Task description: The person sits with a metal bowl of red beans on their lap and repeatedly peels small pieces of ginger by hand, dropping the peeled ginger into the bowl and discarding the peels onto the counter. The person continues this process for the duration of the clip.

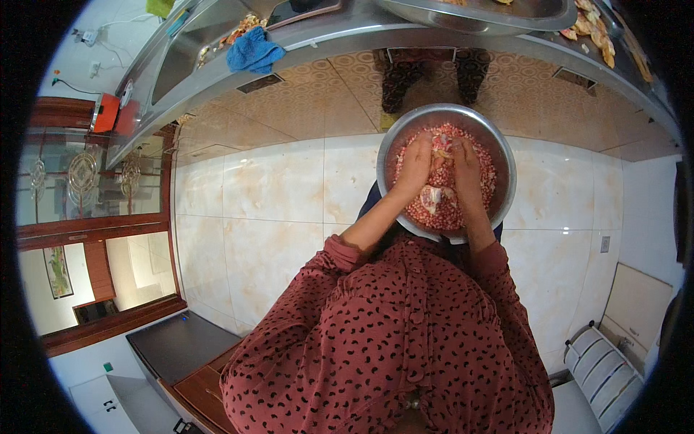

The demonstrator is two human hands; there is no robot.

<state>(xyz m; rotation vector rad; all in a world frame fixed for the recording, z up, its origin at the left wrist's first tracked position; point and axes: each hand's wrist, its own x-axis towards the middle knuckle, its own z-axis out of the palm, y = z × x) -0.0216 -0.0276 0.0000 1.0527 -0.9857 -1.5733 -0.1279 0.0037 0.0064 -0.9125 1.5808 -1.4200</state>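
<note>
A steel bowl (508,163) rests at my lap, filled with loose red pomegranate seeds (434,217). Both hands are down inside it. Between my left hand (417,160) and my right hand (466,160) is a broken piece of pomegranate (443,144), gripped from either side; my fingertips are partly hidden by the hands and the seeds. Nearer my body, a pale piece of pomegranate rind or membrane (432,198) lies on the seeds, below and between my wrists.
Ahead runs a steel counter (347,33) with a large steel basin (477,21), a blue cloth (254,50) over its edge, and pomegranate peels (593,32) at the right. A sink (181,65) is at the left. A dark-topped cabinet (179,347) stands behind on the left.
</note>
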